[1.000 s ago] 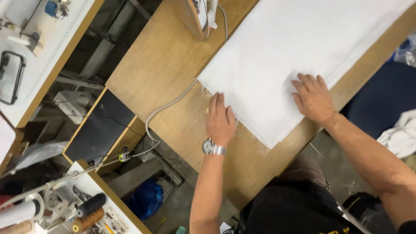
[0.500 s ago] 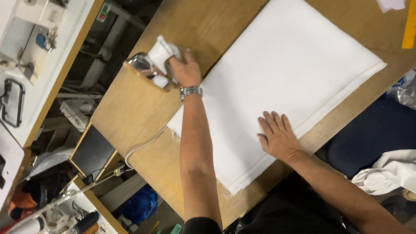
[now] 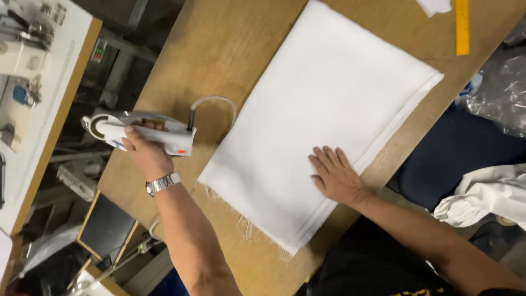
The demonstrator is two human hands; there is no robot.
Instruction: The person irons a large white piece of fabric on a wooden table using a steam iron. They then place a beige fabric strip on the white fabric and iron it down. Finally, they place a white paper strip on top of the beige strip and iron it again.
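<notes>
A folded white cloth (image 3: pixel 323 115) with a frayed near edge lies on the wooden table (image 3: pixel 230 44). My right hand (image 3: pixel 334 175) rests flat on the cloth's near corner, fingers spread. My left hand (image 3: pixel 143 152), with a metal watch on its wrist, grips the handle of a white electric iron (image 3: pixel 142 131) at the table's left edge, just left of the cloth. The iron's white cord (image 3: pixel 213 104) loops on the wood beside the cloth.
A yellow ruler (image 3: pixel 462 27) lies at the table's far right. A white bench with sewing machine parts (image 3: pixel 27 60) stands to the left. White fabric (image 3: pixel 487 192) and clear plastic (image 3: pixel 498 93) sit on the right, beside a dark blue seat (image 3: pixel 449 153).
My left hand left the cloth, reached to the iron and took hold of it; the iron now sits nearer the cloth. My right hand stays flat on the cloth.
</notes>
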